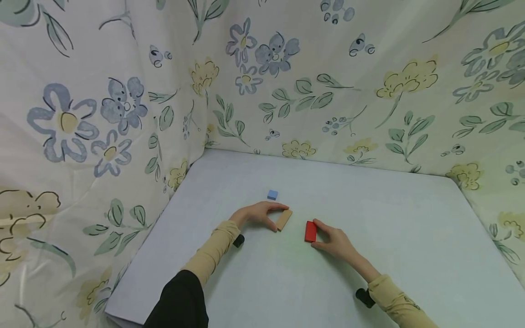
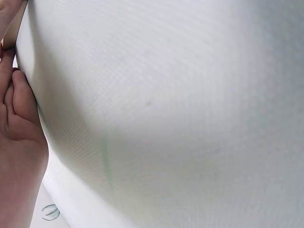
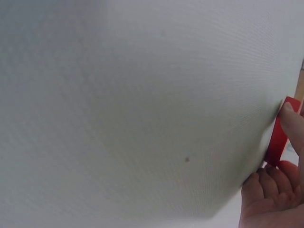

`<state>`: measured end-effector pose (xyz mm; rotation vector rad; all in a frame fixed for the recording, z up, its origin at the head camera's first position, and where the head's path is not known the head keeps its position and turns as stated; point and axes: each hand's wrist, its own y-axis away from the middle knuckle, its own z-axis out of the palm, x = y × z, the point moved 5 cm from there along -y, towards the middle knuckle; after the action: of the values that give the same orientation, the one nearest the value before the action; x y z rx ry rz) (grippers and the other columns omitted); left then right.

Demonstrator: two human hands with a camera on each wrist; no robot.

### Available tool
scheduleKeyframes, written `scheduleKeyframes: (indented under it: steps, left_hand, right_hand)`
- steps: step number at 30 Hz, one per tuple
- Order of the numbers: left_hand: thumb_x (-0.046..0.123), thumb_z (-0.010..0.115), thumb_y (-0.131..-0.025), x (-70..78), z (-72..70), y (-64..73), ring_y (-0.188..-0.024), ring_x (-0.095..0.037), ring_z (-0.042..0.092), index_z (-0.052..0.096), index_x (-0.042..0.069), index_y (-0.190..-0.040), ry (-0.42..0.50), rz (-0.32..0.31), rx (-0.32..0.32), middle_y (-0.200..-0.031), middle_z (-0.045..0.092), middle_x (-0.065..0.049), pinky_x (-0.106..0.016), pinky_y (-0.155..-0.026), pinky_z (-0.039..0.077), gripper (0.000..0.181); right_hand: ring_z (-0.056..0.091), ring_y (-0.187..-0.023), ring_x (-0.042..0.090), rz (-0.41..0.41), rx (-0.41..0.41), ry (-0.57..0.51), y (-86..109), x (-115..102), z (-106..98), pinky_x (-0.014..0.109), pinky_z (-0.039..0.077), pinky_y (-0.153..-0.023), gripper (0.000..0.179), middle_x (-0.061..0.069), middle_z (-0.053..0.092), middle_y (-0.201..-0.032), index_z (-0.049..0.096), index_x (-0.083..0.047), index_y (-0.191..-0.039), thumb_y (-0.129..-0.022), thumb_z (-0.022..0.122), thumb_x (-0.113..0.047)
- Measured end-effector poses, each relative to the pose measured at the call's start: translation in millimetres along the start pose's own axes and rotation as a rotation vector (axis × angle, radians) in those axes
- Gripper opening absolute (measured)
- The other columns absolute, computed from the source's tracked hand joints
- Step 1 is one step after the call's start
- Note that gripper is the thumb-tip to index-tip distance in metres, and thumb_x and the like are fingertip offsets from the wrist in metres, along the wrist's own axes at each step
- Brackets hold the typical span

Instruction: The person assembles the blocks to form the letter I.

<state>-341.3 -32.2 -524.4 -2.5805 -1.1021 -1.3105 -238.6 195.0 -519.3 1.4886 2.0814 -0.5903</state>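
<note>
In the head view my left hand (image 1: pixel 259 212) holds a tan wooden block (image 1: pixel 284 220) by its two ends, thumb at the near end and fingers at the far end. To its right, my right hand (image 1: pixel 334 241) grips a red block (image 1: pixel 310 231) between thumb and fingers in the same way. A short gap of white table separates the two blocks. The right wrist view shows the red block (image 3: pixel 276 137) between thumb and fingertips at the right edge. In the left wrist view the left hand (image 2: pixel 19 128) fills the left edge, with its block mostly cut off.
A small blue block (image 1: pixel 272 195) lies just beyond the left hand. The white table (image 1: pixel 369 200) stretches around both hands, and a floral cloth (image 1: pixel 320 105) hangs behind it and along the left side. Black wrist cameras hang under both sleeves.
</note>
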Motion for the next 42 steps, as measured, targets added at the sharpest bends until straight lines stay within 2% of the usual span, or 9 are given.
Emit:
scheduleKeyframes:
  steps: [30,38,42]
  left_hand:
    - [0.023,0.081,-0.075,0.6,-0.9,0.1,-0.141,-0.012,0.031,0.041,0.024,-0.144,0.008,0.036,-0.003,-0.15,0.04,0.007,-0.036,-0.118,0.024,0.08]
    - [0.023,0.081,-0.075,1.3,-1.1,0.7,-0.141,-0.013,0.03,0.041,0.025,-0.144,0.019,0.011,-0.003,-0.15,0.039,0.007,-0.036,-0.118,0.023,0.08]
    - [0.023,0.081,-0.075,0.2,-0.4,0.7,-0.141,-0.013,0.031,0.041,0.025,-0.144,0.014,0.012,0.0,-0.15,0.039,0.007,-0.037,-0.118,0.024,0.08]
  right_hand:
    - [0.048,-0.126,0.04,0.012,-0.008,-0.011,-1.2,3.1,-0.1,0.053,0.043,-0.101,0.07,0.023,0.052,-0.136,0.047,-0.001,-0.138,-0.078,0.077,-0.016]
    - [0.044,-0.131,0.039,0.028,-0.018,-0.051,-0.4,5.0,-0.6,0.053,0.04,-0.103,0.076,0.021,0.047,-0.141,0.042,-0.001,-0.141,-0.078,0.077,-0.024]
    - [0.044,-0.131,0.039,0.025,-0.004,-0.087,1.1,4.4,-4.5,0.054,0.04,-0.103,0.072,0.02,0.047,-0.141,0.043,-0.001,-0.14,-0.08,0.075,-0.024]
